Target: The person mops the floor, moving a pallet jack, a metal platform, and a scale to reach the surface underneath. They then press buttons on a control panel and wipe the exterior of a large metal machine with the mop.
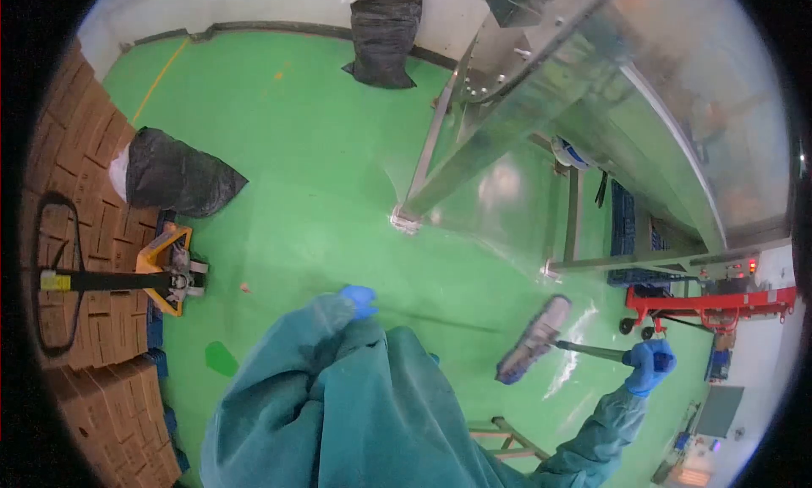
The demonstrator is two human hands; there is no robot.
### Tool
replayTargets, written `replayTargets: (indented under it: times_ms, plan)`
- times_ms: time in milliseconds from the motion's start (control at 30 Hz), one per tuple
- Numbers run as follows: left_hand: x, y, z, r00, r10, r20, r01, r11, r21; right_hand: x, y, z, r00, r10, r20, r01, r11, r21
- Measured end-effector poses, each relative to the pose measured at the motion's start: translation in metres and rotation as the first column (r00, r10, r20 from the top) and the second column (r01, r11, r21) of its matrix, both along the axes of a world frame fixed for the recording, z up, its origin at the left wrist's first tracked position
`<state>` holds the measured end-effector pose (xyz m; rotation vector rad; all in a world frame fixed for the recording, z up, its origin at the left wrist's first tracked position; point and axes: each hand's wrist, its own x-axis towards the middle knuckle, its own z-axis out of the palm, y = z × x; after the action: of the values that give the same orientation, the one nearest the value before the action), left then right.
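My right hand (650,367), in a blue glove, is closed around the handle (596,350) of a flat mop at the right. The grey mop head (534,339) lies slanted on the green floor, to the left of that hand, beside a bright light reflection. My left hand (359,301), also gloved in blue, is in front of my body at the end of a teal sleeve. Its fingers show only in part, look slightly apart, and hold nothing that I can see.
Stacked cartons (89,226) and a yellow pallet jack (165,268) stand at the left. Black sacks rest on the floor (296,150) and by the far wall. A large steel machine (541,124) on legs rises at the upper right, near a red wheeled frame (710,302).
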<state>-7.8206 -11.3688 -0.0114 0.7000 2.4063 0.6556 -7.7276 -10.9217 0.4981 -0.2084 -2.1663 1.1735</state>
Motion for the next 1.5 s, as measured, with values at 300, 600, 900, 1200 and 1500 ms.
replayTargets:
  times_ms: [300,600,900,1200,1500]
  plan:
    - [-0.005,0.05,0.206,0.911,-0.393,-0.125,0.379,0.678,0.63,-0.058,-0.241,0.079,0.708,0.706,-0.01,-0.681,0.679,-0.275]
    - [-0.078,-0.065,0.185,0.932,-0.035,-0.36,0.197,0.883,0.426,-0.072,-0.335,0.019,0.548,0.826,-0.136,-0.817,0.493,-0.298]
    - [-0.283,-0.182,0.075,0.967,0.253,-0.029,-0.191,0.795,0.576,-0.187,-0.452,-0.146,0.834,0.511,-0.21,-0.548,0.72,-0.425]
    - [-0.434,-0.131,0.046,0.933,-0.03,-0.357,0.197,0.875,0.443,-0.303,-0.501,-0.198,0.992,-0.013,-0.124,-0.056,0.84,-0.54]
    - [-0.482,-0.067,0.066,0.719,-0.653,-0.238,0.695,0.69,0.204,-0.329,-0.581,-0.216,0.853,-0.522,0.014,0.436,0.698,-0.567]
